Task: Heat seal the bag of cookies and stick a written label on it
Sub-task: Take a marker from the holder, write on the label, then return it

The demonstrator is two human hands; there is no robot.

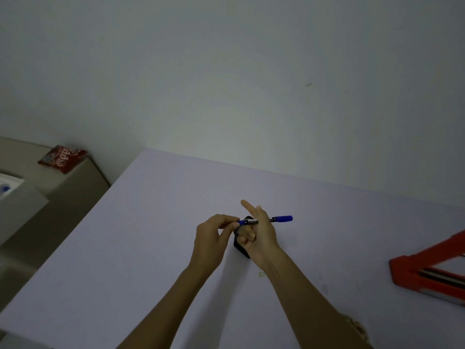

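sealer [432,270]: cut by right edge | dark object [239,245]: mostly behind right hand [259,233]

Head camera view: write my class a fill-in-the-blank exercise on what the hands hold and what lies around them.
1. Both hands, the left hand and the right hand, hold a marker whose colour is ____.
2. The red snack bag lies on a ledge at the far ____ of the view.
3. The heat sealer at the right edge is coloured ____.
4. The table meets a plain ____ behind it.

Missing words: blue; left; red; wall
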